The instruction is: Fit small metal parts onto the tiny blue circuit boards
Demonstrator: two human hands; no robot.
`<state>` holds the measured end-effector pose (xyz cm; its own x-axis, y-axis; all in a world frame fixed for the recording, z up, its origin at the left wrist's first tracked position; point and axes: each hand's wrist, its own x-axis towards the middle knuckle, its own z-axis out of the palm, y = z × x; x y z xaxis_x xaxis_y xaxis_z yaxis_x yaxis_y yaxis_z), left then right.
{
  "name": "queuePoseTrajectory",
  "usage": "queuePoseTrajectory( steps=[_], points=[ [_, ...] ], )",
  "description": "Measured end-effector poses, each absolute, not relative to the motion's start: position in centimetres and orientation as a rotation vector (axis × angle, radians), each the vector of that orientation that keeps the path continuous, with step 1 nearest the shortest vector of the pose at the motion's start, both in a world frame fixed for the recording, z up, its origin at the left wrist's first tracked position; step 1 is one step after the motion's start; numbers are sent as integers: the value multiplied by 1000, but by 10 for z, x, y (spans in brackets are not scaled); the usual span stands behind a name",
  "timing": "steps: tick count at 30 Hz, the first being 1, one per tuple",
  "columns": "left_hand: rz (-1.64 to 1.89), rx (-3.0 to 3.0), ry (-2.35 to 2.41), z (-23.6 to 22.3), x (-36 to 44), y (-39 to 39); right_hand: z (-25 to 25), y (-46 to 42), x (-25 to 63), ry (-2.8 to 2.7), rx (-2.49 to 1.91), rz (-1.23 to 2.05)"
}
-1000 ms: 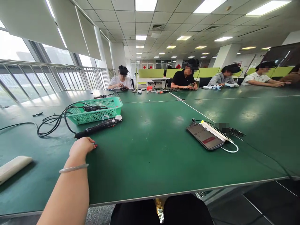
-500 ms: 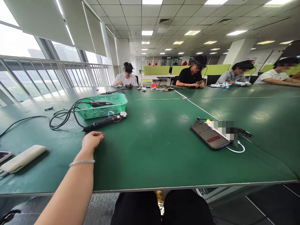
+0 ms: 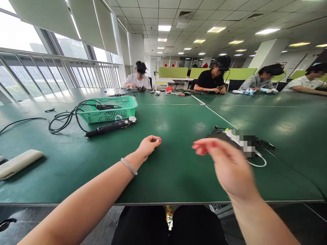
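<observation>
Over the middle of the table, my left hand (image 3: 149,145) is closed in a pinch, thumb against fingers. Something small and pale shows at its fingertips, too small to name. My right hand (image 3: 227,160), blurred by motion, is raised at the right with loosely bent fingers pointing left; I see nothing in it. The two hands are apart. Partly hidden behind the right hand is a phone (image 3: 221,136). To the left of my left hand lies a black electric screwdriver (image 3: 109,128), in front of a green plastic basket (image 3: 107,115).
Black cable (image 3: 62,119) loops left of the basket. A cream-coloured oblong case (image 3: 21,164) lies at the left. A white cable (image 3: 260,161) curves near the phone. Several people sit along the far side of the green table (image 3: 173,177), among them a person in a black shirt (image 3: 209,81).
My left hand has moved right, away from the screwdriver, still pinched. My right hand has come into view from the right and now covers part of the phone. The camera view has shifted slightly.
</observation>
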<state>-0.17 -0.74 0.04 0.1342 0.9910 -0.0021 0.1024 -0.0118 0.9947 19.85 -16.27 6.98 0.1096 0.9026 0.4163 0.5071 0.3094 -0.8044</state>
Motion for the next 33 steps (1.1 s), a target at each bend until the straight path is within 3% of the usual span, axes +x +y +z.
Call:
queuePoseTrajectory(
  steps=[3,7,12,17,33],
  points=[
    [1118,1203,1047,5,6,1,48,-132,191,-1605,-1615,775],
    [1129,1080,921,5,-3,3,21,-87,176,-1866,-1795,817],
    [979,972,769,-3,3,0,15,-39,159,-2085,-1712,620],
    [978,874,687,-5,10,3,17,-7,160,-2225,-1614,748],
    [1049,869,1016,6,3,1,2,-19,163,-2031,-1393,647]
  ],
)
